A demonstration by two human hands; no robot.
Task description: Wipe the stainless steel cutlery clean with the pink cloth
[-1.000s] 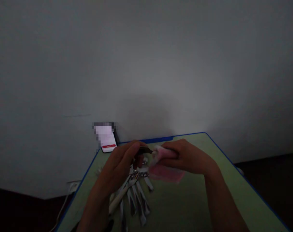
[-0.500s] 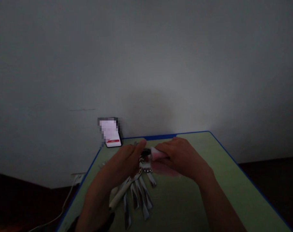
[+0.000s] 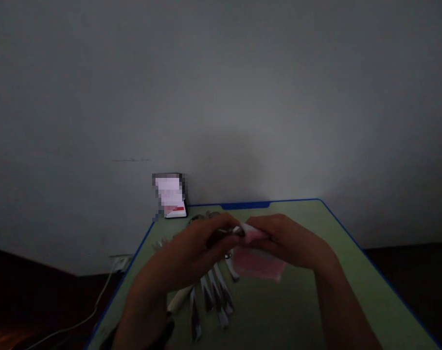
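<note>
My right hand (image 3: 288, 238) is closed on a pink cloth (image 3: 259, 264) with a pale edge, part of which hangs below the fingers. My left hand (image 3: 197, 255) pinches a shiny piece of metal cutlery (image 3: 238, 231) between thumb and fingers. One end of it meets the folded cloth at the right fingertips; its kind is hidden by my hands. Below the left hand, several metal cutlery handles (image 3: 217, 296) fan out on the table. A cream-coloured handle (image 3: 179, 299) lies left of them. Fork tines (image 3: 160, 243) show beside the left wrist.
The pale green table (image 3: 337, 291) has a blue rim and stands against a grey wall (image 3: 242, 97). A lit phone (image 3: 173, 194) leans on the wall at the back left corner. A white cable (image 3: 100, 301) runs from a wall socket (image 3: 122, 262) left of the table.
My left hand has moved right and closed its thumb and fingers on the cutlery, up against the cloth. The cloth hangs lower and more spread beneath my right hand. The view has shifted slightly.
</note>
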